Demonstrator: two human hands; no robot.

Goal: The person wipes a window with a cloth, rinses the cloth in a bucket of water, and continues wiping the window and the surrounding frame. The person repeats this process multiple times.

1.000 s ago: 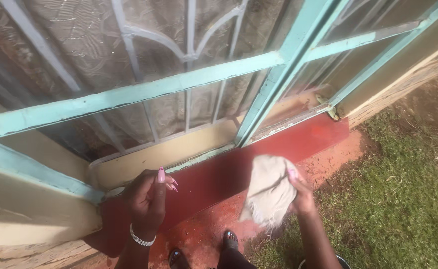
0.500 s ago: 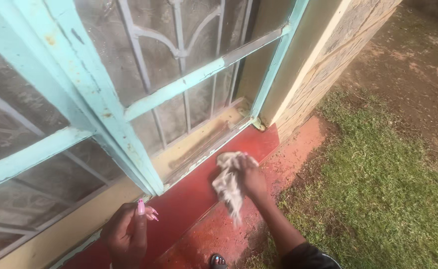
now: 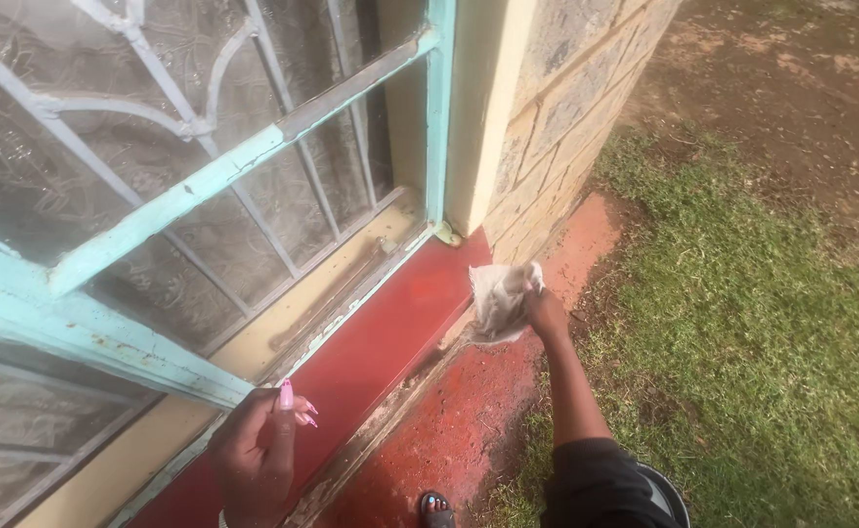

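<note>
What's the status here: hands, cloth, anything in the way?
Right hand grips the crumpled cloth at the red sill's far end. Left hand rests on the sill. Nothing blocking.

Soft even daylight, faint shadows, slight motion blur

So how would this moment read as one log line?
right hand: grips cloth, pressed at red sill end | left hand: resting on sill | window frame: turquoise

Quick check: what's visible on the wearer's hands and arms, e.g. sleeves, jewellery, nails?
Left hand: long pink painted nails, a pale bangle just showing at the wrist by the frame edge. Right hand: bare forearm, a dark sleeve from about the elbow up. No gloves.
</note>
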